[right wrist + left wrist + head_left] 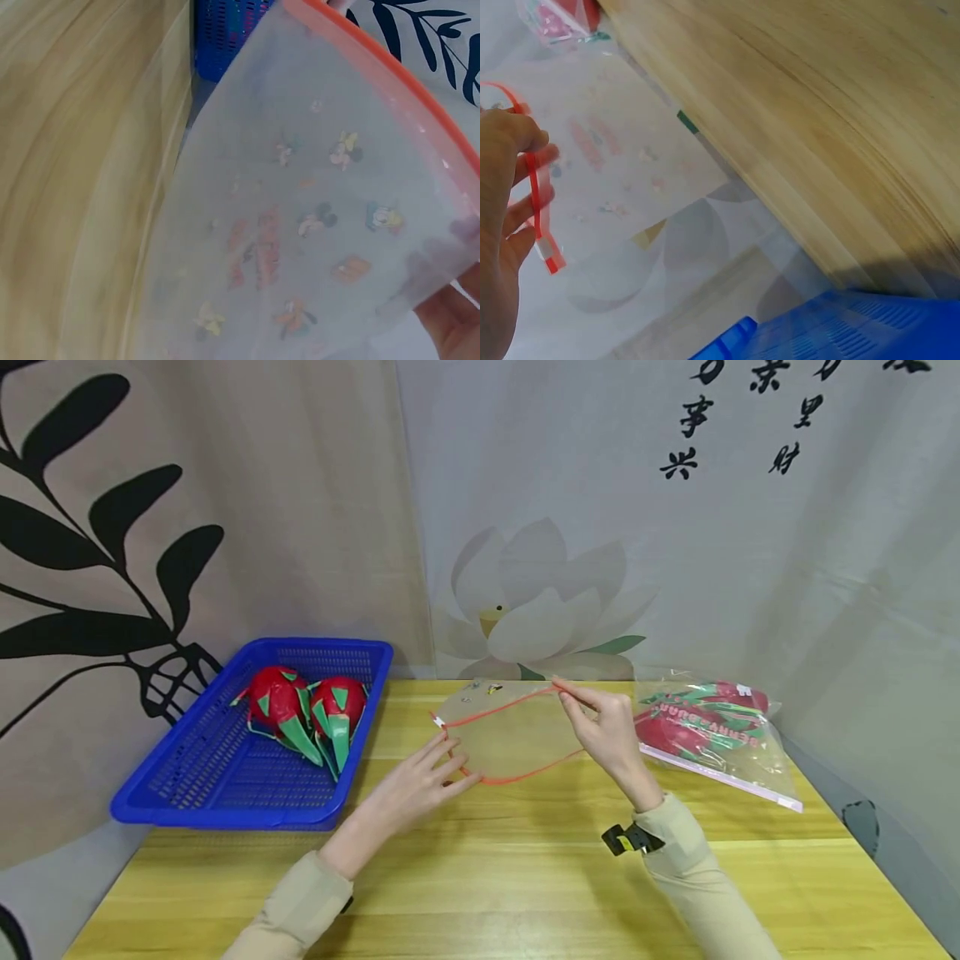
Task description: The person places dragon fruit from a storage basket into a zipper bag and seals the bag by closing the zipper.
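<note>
A translucent zip bag (517, 735) with red edging hangs over the table between both hands, its mouth spread into a wide loop. My left hand (420, 781) holds the left end of the mouth, thumb and fingers on either side of the red strip. Right beside those fingers sits the white zip slider (438, 721). With thumb and fingers, my right hand (603, 735) pinches the red edge at the far right of the mouth. Small cartoon figures and red lettering are printed on the film (300, 225) in the right wrist view.
On the left stands a blue plastic basket (232, 814) with two red dragon-fruit-like items (279, 706) with green flaps. A filled clear bag (705, 727) with a pale pink zip lies at the right. Behind the wooden table (510, 877) hangs a printed curtain (540, 460).
</note>
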`<state>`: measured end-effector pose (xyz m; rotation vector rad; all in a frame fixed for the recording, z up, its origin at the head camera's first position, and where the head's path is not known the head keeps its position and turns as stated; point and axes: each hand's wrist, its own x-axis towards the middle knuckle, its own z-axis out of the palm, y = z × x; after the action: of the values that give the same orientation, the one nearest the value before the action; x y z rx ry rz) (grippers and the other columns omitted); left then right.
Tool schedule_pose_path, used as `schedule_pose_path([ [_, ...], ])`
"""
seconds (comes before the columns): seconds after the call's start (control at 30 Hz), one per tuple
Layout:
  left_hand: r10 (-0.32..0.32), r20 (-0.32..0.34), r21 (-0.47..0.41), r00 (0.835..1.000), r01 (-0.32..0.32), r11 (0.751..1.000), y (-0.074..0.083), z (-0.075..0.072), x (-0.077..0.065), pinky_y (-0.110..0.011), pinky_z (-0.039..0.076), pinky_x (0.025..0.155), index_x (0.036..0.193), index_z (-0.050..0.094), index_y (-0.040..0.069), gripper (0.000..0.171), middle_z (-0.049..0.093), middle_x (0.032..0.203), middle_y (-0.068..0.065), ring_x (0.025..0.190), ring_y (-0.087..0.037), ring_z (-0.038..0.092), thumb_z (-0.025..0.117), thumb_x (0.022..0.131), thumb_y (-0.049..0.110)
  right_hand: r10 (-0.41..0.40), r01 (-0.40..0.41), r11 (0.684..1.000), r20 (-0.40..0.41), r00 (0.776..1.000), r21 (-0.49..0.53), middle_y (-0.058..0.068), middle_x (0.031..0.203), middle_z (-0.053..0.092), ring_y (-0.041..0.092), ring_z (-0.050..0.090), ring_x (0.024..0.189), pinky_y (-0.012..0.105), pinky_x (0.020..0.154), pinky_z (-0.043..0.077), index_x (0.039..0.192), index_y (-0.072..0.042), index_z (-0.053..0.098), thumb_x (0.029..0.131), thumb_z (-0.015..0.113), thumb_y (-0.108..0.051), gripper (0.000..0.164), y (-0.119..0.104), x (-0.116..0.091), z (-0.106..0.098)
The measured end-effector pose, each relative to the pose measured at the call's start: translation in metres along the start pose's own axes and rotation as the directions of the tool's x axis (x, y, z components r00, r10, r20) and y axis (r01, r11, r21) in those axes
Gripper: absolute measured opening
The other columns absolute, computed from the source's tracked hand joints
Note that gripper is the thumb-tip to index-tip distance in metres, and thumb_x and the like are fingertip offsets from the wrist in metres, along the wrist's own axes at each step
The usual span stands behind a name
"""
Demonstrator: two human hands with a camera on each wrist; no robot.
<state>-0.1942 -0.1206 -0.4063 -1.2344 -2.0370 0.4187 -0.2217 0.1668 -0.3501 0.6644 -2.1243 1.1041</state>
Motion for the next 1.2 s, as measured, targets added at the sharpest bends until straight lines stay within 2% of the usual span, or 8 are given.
schedule_pose_path([
  [0.13, -0.001, 0.051, -0.007, 0.999, 0.001, 1.0, 0.001, -0.002, -0.003, -0.042, 0.04, 0.11, 0.127, 0.058, 0.028, 0.059, 0.065, 0.122, -0.002, 0.123, -0.026, 0.056, 0.077, 0.073, 0.014, -0.004, 0.004, 1.0, -0.012, 1.0, 0.02, 0.013, 0.111, 0.07, 0.023, 0.069, 0.099, 0.003, 0.086, 0.044, 0.108, -0.002, 0.071, 0.089, 0.062, -0.003, 0.021, -0.003, 0.003, 0.001],
  [0.4, -0.028, 0.096, -0.114, 0.995, 0.039, 0.993, 0.001, -0.017, -0.004, -0.047, 0.039, 0.11, 0.135, 0.051, 0.027, 0.074, 0.056, 0.137, -0.005, 0.132, -0.031, 0.047, 0.081, 0.068, 0.025, 0.044, -0.043, 0.999, -0.017, 0.999, 0.028, 0.016, 0.098, 0.073, -0.001, 0.03, 0.042, 0.018, 0.045, 0.029, 0.105, -0.004, 0.073, 0.089, 0.062, -0.006, 0.019, -0.005, 0.001, 0.003],
  [0.53, -0.126, 0.075, -0.248, 0.989, 0.141, 0.958, -0.013, -0.039, -0.005, -0.054, 0.037, 0.109, 0.136, 0.052, 0.024, 0.065, 0.054, 0.139, -0.008, 0.133, -0.033, 0.046, 0.075, 0.075, 0.024, 0.045, -0.044, 0.999, -0.017, 0.999, 0.021, 0.013, 0.098, 0.074, -0.002, 0.052, 0.054, 0.01, 0.055, 0.041, 0.106, -0.006, 0.073, 0.091, 0.061, -0.007, 0.02, -0.007, 0.0, 0.003],
  [0.63, -0.284, 0.129, -0.326, 0.95, 0.312, 0.893, -0.04, -0.059, -0.006, -0.058, 0.032, 0.111, 0.137, 0.05, 0.019, 0.059, 0.053, 0.139, -0.012, 0.135, -0.037, 0.042, 0.07, 0.082, 0.022, 0.043, -0.043, 0.999, -0.021, 0.999, 0.018, 0.012, 0.097, 0.074, 0.003, 0.064, 0.068, 0.004, 0.067, 0.045, 0.106, -0.006, 0.073, 0.091, 0.061, -0.006, 0.02, -0.006, 0.0, 0.002],
  [0.73, -0.458, 0.265, -0.324, 0.848, 0.526, 0.787, -0.078, -0.07, -0.008, -0.057, 0.029, 0.113, 0.14, 0.046, 0.012, 0.059, 0.051, 0.138, -0.02, 0.134, -0.044, 0.039, 0.067, 0.086, 0.021, 0.045, -0.044, 0.999, -0.021, 0.999, 0.025, 0.012, 0.096, 0.075, 0.005, 0.068, 0.076, 0.004, 0.071, 0.047, 0.106, -0.006, 0.073, 0.09, 0.061, -0.006, 0.02, -0.006, -0.001, 0.002],
  [0.97, -0.52, 0.733, -0.192, 0.438, 0.867, 0.459, -0.151, -0.031, -0.03, -0.071, 0.03, 0.102, 0.151, 0.016, 0.006, 0.072, 0.021, 0.148, -0.037, 0.133, -0.059, 0.021, 0.054, 0.093, 0.025, 0.054, -0.054, 0.998, -0.011, 0.998, 0.039, 0.014, 0.095, 0.074, 0.021, 0.073, 0.084, 0.006, 0.077, 0.049, 0.106, -0.002, 0.072, 0.089, 0.061, -0.004, 0.02, -0.009, -0.002, 0.004],
  [1.1, -0.465, 0.828, -0.137, 0.313, 0.918, 0.373, -0.158, 0.007, -0.043, -0.072, 0.031, 0.1, 0.151, 0.007, 0.001, 0.083, 0.005, 0.145, -0.047, 0.132, -0.064, 0.016, 0.055, 0.091, 0.031, 0.045, -0.045, 0.999, -0.016, 0.999, 0.031, 0.014, 0.095, 0.074, 0.025, 0.073, 0.083, 0.004, 0.076, 0.048, 0.106, -0.002, 0.072, 0.089, 0.062, -0.005, 0.019, -0.01, -0.003, 0.005],
  [1.2, -0.439, 0.86, -0.1, 0.259, 0.931, 0.352, -0.154, 0.028, -0.048, -0.076, 0.024, 0.101, 0.151, 0.003, 0.003, 0.089, -0.003, 0.144, -0.048, 0.133, -0.066, 0.006, 0.057, 0.086, 0.032, 0.033, -0.033, 0.999, -0.022, 0.999, 0.022, 0.014, 0.095, 0.074, 0.025, 0.073, 0.081, 0.004, 0.075, 0.047, 0.105, -0.002, 0.072, 0.089, 0.062, -0.005, 0.019, -0.009, -0.003, 0.006],
])
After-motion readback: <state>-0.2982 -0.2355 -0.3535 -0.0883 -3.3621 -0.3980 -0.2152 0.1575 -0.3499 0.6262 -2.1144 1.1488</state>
